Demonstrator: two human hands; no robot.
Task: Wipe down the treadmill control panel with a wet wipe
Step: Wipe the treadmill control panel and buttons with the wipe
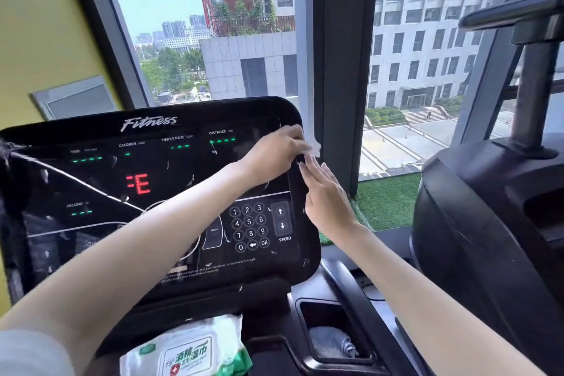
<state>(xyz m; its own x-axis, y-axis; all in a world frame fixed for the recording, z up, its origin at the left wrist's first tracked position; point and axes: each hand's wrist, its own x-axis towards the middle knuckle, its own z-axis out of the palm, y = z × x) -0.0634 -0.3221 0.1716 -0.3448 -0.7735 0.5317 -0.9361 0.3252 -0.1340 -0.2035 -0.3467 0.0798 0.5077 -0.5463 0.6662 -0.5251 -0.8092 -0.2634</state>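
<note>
At upper right edge of control panel (183, 162): left hand (274, 152) curled, pinching wet wipe (316, 146) bunched at its fingertips. Right hand (326, 198) flat, fingers straight, touching rim just below. Advice: spread wipe flatter, use light pressure, avoid keypad (248, 227) below left wrist.

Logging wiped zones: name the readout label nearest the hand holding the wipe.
DISTANCE, rightmost in the top row: the left hand holds the wipe just right of it. TIME, CALORIES and HEART RATE lie farther left, INCLINE lower left.

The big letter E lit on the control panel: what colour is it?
Red: the letter E on the control panel, clearest in the head view.
</note>
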